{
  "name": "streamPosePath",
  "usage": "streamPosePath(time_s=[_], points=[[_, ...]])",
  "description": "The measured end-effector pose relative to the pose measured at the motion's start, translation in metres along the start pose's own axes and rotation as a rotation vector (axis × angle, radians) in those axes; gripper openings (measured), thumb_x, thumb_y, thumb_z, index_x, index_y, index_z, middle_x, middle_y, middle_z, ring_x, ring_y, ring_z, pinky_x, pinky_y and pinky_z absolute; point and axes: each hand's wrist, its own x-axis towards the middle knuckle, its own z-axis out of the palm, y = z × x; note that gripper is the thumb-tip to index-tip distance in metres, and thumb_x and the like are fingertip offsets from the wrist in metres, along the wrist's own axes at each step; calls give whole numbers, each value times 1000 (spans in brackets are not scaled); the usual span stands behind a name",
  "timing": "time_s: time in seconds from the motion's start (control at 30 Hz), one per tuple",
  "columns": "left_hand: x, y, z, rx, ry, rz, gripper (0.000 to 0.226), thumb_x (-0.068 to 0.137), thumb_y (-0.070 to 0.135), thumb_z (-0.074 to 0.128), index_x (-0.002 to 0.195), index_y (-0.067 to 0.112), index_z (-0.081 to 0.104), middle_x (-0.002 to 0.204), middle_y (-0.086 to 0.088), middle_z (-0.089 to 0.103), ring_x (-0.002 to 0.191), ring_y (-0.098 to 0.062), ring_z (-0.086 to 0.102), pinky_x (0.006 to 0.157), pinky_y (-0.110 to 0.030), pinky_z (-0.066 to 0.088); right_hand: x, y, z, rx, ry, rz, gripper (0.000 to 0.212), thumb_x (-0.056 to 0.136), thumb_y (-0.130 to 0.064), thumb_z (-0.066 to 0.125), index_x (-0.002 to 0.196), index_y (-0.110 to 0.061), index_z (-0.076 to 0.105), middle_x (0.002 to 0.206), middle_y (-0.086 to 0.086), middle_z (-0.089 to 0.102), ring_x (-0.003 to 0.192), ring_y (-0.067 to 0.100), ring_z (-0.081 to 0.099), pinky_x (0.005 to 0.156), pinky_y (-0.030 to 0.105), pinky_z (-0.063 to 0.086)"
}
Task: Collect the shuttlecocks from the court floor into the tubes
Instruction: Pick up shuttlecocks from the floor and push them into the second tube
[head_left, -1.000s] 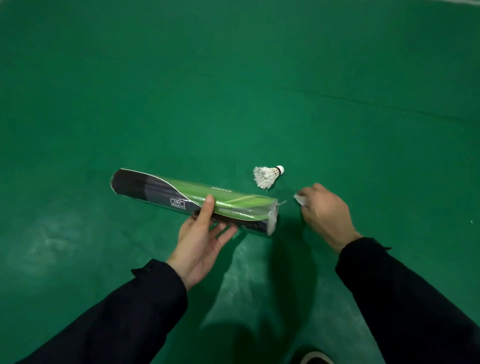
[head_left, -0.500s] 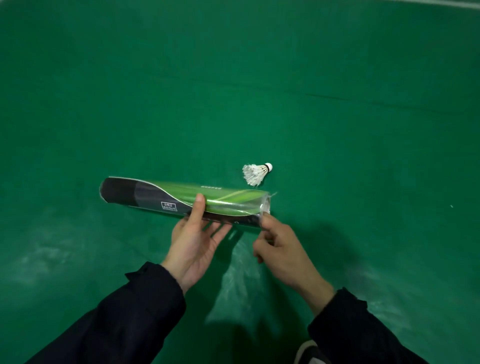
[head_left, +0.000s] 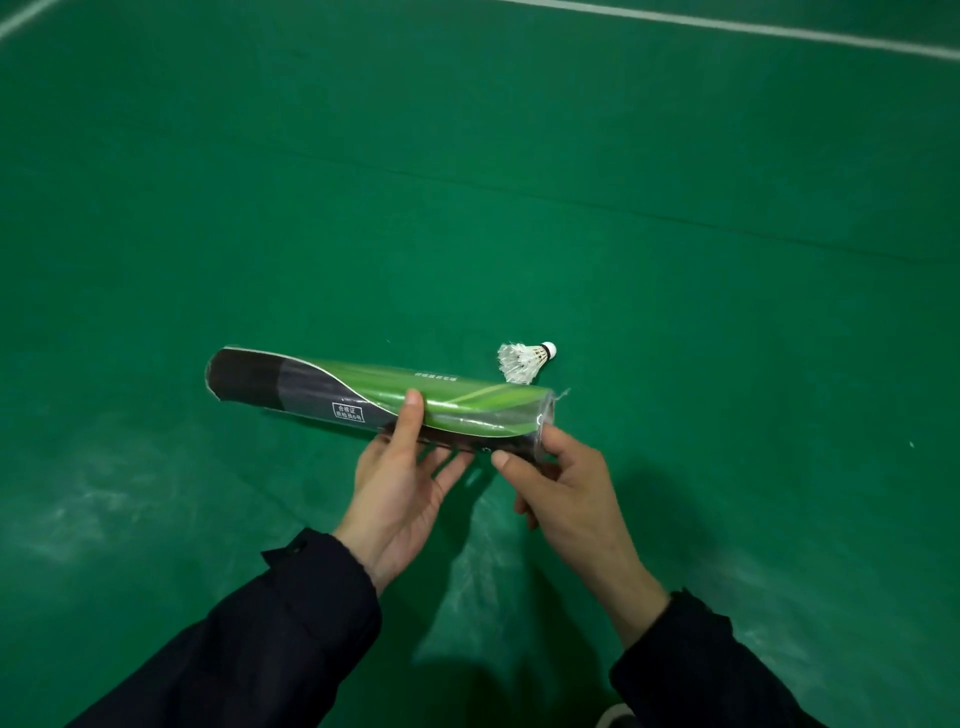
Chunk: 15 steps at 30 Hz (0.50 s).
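Observation:
A long green-and-black shuttlecock tube (head_left: 332, 392) is held level above the green court floor, its capped end to the right. My left hand (head_left: 402, 488) grips it from below near the middle, thumb over the top. At the tube's right end my right hand (head_left: 563, 483) closes its thumb and fingers around the rim and cap. One white feather shuttlecock (head_left: 524, 359) lies on the floor just beyond that end, cork pointing right. What the tube holds is hidden.
Green court floor (head_left: 675, 260) spreads all around, with a white boundary line (head_left: 727, 26) across the far top and another line (head_left: 23, 15) at the top left corner. A shoe tip (head_left: 615, 717) shows at the bottom edge.
My right hand left the floor at the right, swung back to the tube and took hold of its right end. The left hand kept its grip on the tube.

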Motion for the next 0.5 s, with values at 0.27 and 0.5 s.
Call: streamPosePath(time_s=[0.27, 0.5], points=[[6, -7, -14, 10, 39, -32, 57, 99, 40, 63, 139, 1, 55, 132, -18, 72, 116, -29, 73, 95, -40, 62, 11, 11, -8, -71, -327, 152, 17, 103, -18, 56, 115, -17, 69, 60, -3, 68, 51, 14, 62, 56, 28, 52], [28, 7, -36, -24, 109, 4, 75, 93, 43, 70, 150, 2, 45, 148, -23, 57, 128, -34, 65, 90, -39, 64, 42, 7, -28, 142, -30, 13, 22, 97, -27, 56, 100, -21, 76, 95, 4, 76, 57, 16, 60, 53, 28, 50]])
